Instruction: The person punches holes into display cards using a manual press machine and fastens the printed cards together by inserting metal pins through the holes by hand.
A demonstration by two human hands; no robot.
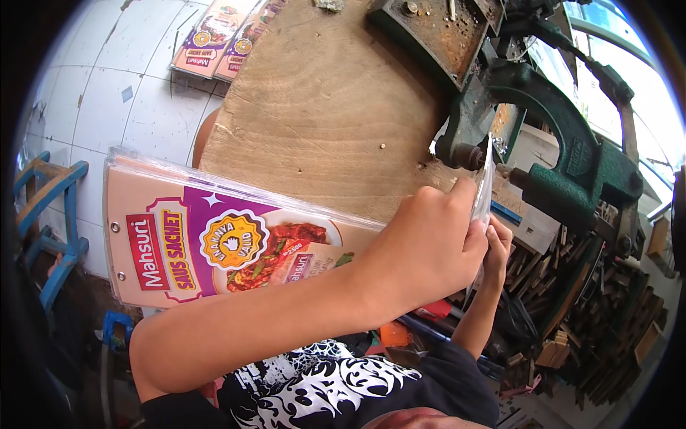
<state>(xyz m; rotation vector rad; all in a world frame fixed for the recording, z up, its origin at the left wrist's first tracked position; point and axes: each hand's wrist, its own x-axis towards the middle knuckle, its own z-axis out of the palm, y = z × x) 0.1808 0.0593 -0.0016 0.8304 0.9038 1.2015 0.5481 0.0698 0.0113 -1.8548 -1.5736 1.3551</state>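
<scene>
My left hand (443, 225) reaches across from the left, its fingers and thumb closed on a thin, clear-edged packet (483, 189) seen almost edge-on. Behind it my right hand (498, 247) is closed on the same packet, partly hidden by it. The packet's upper end sits in the gap of a green metal press (572, 143), beside its round jaw. Under my left forearm lies a stack of plastic-covered Mahsuri Saus Sachet signs (207, 243), with two metal eyelets at its left end.
A wooden tabletop (321, 107) bears a green metal tray (446, 36) with small bits in it. More printed signs (211, 43) lie at the upper left above white floor tiles. A blue stool (61, 214) stands left. Wood scraps (614, 329) are piled at the lower right.
</scene>
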